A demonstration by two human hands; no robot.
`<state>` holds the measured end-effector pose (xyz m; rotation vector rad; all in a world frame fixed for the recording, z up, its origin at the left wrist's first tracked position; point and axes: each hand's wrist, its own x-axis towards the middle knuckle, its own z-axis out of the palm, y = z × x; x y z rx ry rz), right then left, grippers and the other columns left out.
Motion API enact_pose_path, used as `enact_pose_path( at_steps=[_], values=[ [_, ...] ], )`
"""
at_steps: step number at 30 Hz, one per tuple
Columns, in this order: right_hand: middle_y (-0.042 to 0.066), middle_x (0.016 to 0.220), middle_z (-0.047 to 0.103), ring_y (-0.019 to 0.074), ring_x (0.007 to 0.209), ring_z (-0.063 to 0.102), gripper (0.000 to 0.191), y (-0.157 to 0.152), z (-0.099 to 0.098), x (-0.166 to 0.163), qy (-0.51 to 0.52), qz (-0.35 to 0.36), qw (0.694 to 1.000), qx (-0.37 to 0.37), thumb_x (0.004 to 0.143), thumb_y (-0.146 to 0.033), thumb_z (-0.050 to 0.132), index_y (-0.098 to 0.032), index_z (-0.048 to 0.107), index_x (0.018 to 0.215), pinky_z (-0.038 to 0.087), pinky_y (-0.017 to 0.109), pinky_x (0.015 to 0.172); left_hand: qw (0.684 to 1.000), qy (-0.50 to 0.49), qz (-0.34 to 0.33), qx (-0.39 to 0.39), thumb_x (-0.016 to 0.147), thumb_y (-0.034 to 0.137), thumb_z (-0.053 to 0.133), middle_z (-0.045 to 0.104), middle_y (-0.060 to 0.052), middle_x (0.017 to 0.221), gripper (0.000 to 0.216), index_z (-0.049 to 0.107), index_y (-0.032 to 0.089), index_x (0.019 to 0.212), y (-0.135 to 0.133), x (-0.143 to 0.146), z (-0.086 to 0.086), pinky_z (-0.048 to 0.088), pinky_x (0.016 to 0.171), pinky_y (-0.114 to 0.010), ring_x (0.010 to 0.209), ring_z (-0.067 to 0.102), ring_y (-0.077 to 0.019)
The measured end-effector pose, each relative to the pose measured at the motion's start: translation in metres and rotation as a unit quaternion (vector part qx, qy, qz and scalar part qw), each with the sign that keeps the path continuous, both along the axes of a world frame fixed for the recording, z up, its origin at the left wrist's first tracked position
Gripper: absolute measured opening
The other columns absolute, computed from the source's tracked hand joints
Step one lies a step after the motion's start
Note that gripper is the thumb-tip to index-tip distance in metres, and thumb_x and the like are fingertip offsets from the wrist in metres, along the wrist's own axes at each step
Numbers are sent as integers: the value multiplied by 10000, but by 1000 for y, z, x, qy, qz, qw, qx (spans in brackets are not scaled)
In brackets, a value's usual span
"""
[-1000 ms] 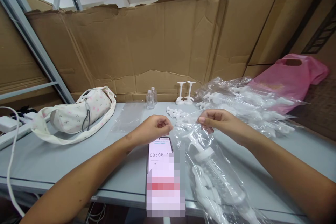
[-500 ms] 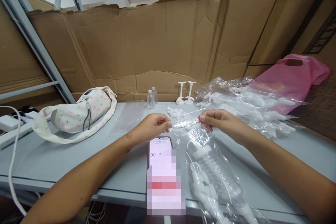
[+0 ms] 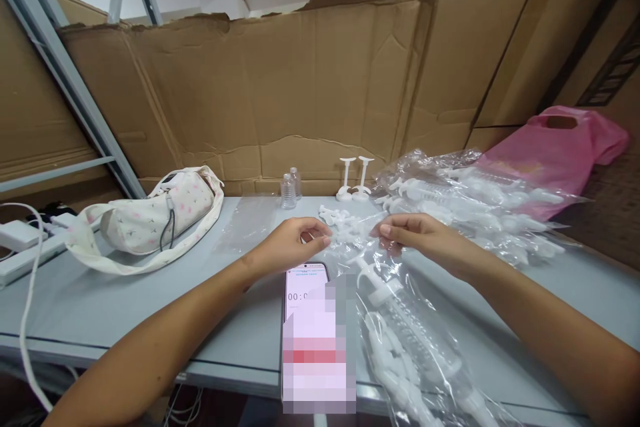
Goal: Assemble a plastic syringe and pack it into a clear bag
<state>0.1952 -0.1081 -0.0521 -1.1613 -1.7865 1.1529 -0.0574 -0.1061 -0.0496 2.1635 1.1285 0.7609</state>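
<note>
My left hand (image 3: 295, 241) and my right hand (image 3: 411, 235) each pinch the top edge of a clear plastic bag (image 3: 400, 327). The bag lies on the grey table (image 3: 125, 300) and runs from my hands toward the front edge. Inside it are white plastic parts, among them a long ribbed piece with a T-shaped end. The two hands are a short way apart, above a phone (image 3: 306, 293) that lies face up and shows a timer. Loose white parts (image 3: 334, 216) lie just beyond my fingers.
A pale flowered bag with a strap (image 3: 150, 220) lies at the left. Two small clear bottles (image 3: 289, 188) and two upright white stands (image 3: 353, 179) are at the back. Filled clear bags (image 3: 470, 203) and a pink bag (image 3: 555, 147) are at the right. Cardboard walls the back.
The bag's top edge was pulled taut between my hands half a second ago; now it is slack. Both hands stay pinched on it in almost the same place.
</note>
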Motion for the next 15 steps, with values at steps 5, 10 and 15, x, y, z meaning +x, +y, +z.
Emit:
enact_pose_path(
  at_steps=[5, 10, 15],
  values=[
    [17, 738, 600, 109, 591, 529, 334, -7, -1, -8, -6, 40, 999, 22, 786, -503, 583, -179, 665, 800, 420, 277, 603, 999, -10, -29, -30, 792, 367, 572, 668, -54, 894, 264, 655, 156, 927, -4, 4, 3, 441, 746, -278, 796, 581, -150],
    [31, 762, 616, 135, 624, 555, 360, -11, -2, -14, -11, 54, 998, 7, 779, -509, 589, -186, 657, 924, 450, 307, 635, 997, -11, -36, -71, 781, 356, 571, 629, -22, 705, 221, 639, 148, 750, -7, 8, -2, 429, 632, -248, 669, 557, -129],
    [39, 769, 638, 139, 624, 556, 403, -11, -2, -14, -16, 51, 999, 7, 773, -528, 586, -195, 648, 991, 434, 308, 634, 998, 1, -31, -62, 788, 352, 549, 600, -8, 677, 219, 633, 154, 743, -7, 7, -5, 409, 607, -236, 630, 523, -115]
  ],
)
